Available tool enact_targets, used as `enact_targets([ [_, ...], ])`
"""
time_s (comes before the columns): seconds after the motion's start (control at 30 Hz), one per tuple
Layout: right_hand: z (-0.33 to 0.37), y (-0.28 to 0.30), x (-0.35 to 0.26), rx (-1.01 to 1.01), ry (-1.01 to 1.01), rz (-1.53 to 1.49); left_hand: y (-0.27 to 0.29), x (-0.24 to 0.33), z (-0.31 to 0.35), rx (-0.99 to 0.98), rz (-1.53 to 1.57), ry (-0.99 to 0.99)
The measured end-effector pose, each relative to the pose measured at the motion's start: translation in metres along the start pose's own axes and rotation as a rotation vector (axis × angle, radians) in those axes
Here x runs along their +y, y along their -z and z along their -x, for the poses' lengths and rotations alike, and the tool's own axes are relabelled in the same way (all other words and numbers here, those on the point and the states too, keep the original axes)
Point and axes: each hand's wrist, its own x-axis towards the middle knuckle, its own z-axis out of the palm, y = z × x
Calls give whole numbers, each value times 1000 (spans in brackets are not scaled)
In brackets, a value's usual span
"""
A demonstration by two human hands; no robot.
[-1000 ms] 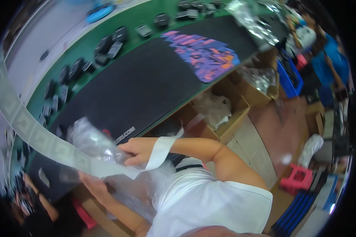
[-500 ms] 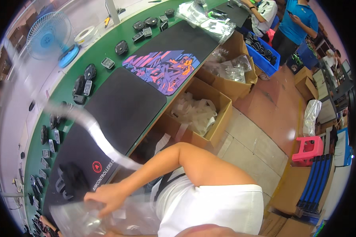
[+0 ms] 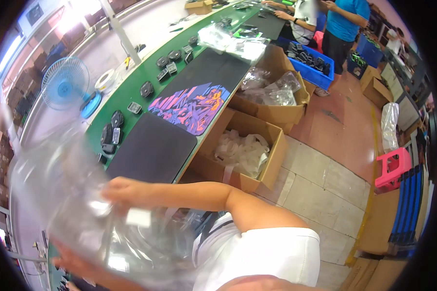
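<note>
My right hand [image 3: 117, 192] pinches clear plastic [image 3: 53, 177]; I can't tell about my left hand [image 3: 75, 262]. Gentle pulls stop rips.

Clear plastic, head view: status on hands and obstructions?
Right hand gripping clear plastic. Left hand blurred, grip unclear. Plastic screens part of the green table.

Factory workshop, indicated by the long green desk [image 3: 126, 93] bearing small black devices [image 3: 146, 88], the open brown cardboard box [image 3: 276, 162] and the blue plastic crate [image 3: 311, 76].
</note>
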Motion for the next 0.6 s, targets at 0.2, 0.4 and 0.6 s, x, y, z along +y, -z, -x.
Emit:
enact_targets([
  [0.2, 78, 117, -10, 309, 166, 255, -128, 27, -18, -556, -38, -169],
  [0.4, 177, 133, -139, 717, 359, 562, -179, -51, 36, -854, -405, -267],
  [0.6, 167, 196, -280, 877, 149, 1369, -196, -78, 71, -905, -540, -344],
])
